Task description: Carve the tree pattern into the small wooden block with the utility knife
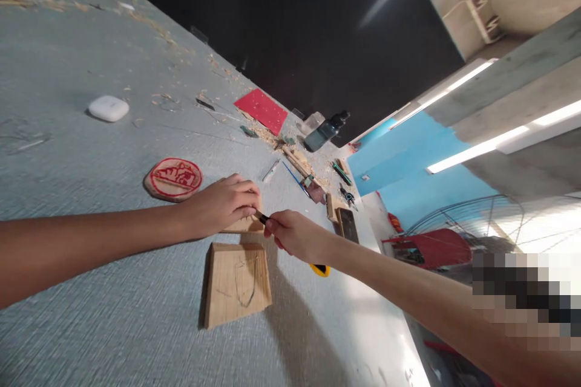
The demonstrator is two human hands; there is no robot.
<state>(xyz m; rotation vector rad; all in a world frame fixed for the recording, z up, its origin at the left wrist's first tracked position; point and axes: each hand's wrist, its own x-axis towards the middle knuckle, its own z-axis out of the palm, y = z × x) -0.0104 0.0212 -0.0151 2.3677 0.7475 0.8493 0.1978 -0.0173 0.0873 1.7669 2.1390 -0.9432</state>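
Observation:
My right hand (295, 234) is closed around the dark handle of a carving knife (262, 217), its blade pointing left toward my other hand. Curled over a flat piece of pale wood (245, 225), my left hand (229, 202) grips it against the table, thumb and fingertips close to the blade. Most of that wood is hidden under the fingers. Just below lies a wooden block (238, 287) with a curved pencil outline on its top. A round wooden plaque (175, 178) with a red carved design rests beside my left forearm.
A white case (109, 108) lies at the left on the grey table (113, 314). Toward the far edge are red paper (262, 110), a dark bottle (327, 131), wood shavings and several tools. A yellow and black object (320, 269) is partly under my right forearm. A red chair (440, 248) stands beyond.

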